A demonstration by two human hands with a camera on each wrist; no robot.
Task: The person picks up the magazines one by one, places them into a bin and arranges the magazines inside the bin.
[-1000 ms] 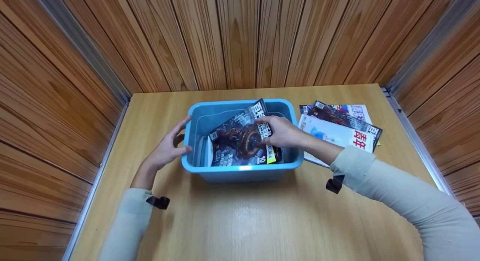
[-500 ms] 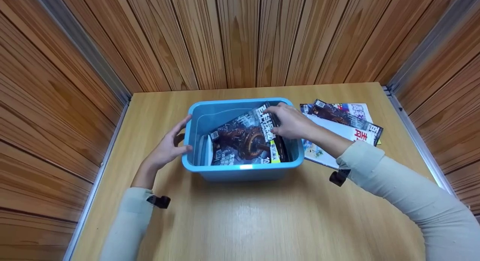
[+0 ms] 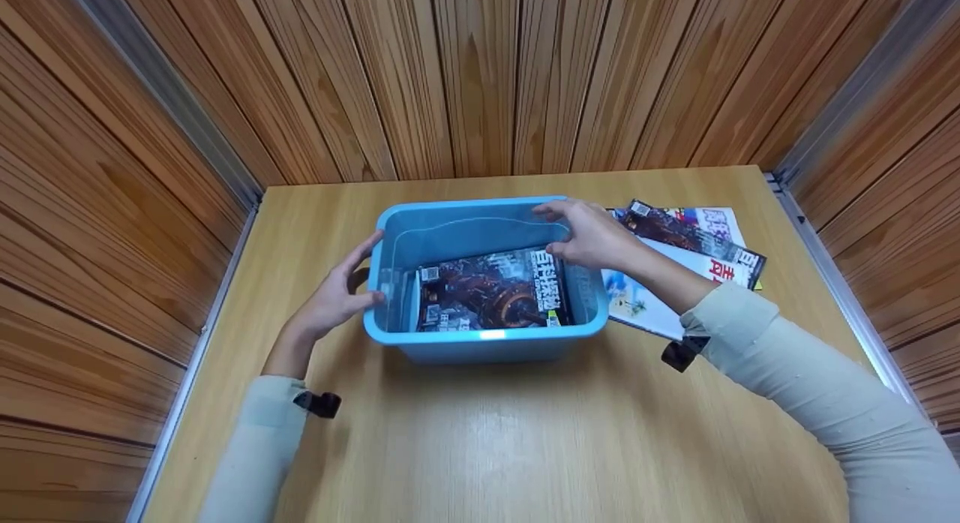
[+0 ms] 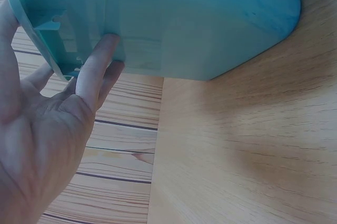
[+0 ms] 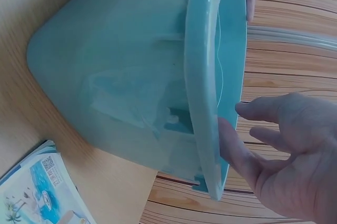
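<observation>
Item: blue bin [image 3: 480,343] at mid-table, holding one dark-covered magazine [image 3: 491,290] laid flat on its floor with a pale one [image 3: 415,302] upright beside it; judged as loading partly done. Left hand [image 3: 337,298], fingers relaxed and straight, rests against the bin's left wall under the rim; right hand [image 3: 592,234], fingers loosely spread and holding nothing, sits at the right rim just above the stowed magazine. Outward of the right hand: remaining magazines [image 3: 694,253] fanned on the table [image 3: 487,440], not yet binned.
</observation>
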